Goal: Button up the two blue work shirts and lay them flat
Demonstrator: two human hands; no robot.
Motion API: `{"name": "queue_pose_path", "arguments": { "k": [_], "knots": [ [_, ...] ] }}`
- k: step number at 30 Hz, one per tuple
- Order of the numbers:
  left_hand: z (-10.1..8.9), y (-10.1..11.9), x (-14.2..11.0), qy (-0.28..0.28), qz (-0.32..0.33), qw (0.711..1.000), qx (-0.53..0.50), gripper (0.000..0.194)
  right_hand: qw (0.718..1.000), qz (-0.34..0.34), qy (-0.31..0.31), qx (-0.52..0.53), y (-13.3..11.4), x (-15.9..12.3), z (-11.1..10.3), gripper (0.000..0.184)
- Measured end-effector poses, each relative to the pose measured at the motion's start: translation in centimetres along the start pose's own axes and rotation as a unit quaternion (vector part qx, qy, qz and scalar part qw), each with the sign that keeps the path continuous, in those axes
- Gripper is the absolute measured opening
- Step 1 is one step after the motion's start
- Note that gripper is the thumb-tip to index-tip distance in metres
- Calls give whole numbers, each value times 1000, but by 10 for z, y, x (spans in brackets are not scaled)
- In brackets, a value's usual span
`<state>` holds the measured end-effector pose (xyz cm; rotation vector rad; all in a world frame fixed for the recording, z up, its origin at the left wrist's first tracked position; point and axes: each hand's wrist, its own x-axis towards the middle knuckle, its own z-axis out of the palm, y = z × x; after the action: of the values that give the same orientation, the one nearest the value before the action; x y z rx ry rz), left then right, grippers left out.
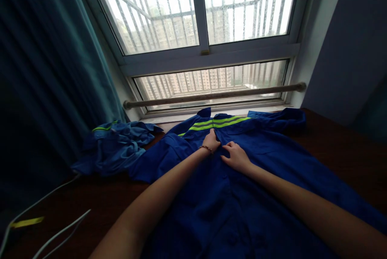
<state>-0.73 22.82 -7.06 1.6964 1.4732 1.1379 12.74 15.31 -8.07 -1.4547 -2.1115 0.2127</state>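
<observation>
Royal-blue work jacket (263, 150) lies spread on a dark reddish-brown wooden surface (329, 146), collar end toward the window (242, 43). Two fluorescent yellow-green stripes (217, 122) cross its upper part. Left hand (211, 141), bracelet (207, 148) at the wrist: fingers curled down at the centre front, just below the stripes; from where I stand, cannot tell whether cloth is pinched. Right hand (237, 158): just beside it, over the jacket front, loosely spread, thumb and fingers apart, nothing seen between them. Lighter blue crumpled garment (117, 146) to the left, against the jacket's sleeve, near the blue curtain (60, 69). White cable (48, 198) with yellow tag (28, 222), near left. Horizontal rail (217, 95) spans the lower window pane.
</observation>
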Motion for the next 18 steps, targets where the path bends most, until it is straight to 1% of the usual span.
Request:
{"name": "queue_pose_path", "arguments": {
  "k": [3, 5, 9, 12, 14, 16, 18],
  "knots": [
    [-4, -5, -24, -24, 99, 988, 114, 35, 1000, -3, -9, 21, 1, 0, -1, 26],
    [-6, -9, -33, -30, 142, 975, 168, 25, 999, -11, -20, 26, 1, 1, -2, 25],
    [-9, -13, -37, -17, 133, 971, 197, 19, 999, -17, -30, 16, -1, 1, -1, 28],
    [-9, -12, -36, -7, 132, 969, 208, 14, 1000, 4, -25, 6, -2, 1, 3, 33],
    [-9, -11, -37, -2, 137, 966, 219, 9, 999, 27, -20, 13, -1, 5, 6, 39],
    [-10, -11, -37, 2, 141, 965, 220, 7, 998, 46, -19, 42, 1, 13, 8, 48],
    [-11, -10, -37, 8, 147, 966, 212, 5, 993, 54, -27, 100, 3, 25, 8, 49]
  ]
}}
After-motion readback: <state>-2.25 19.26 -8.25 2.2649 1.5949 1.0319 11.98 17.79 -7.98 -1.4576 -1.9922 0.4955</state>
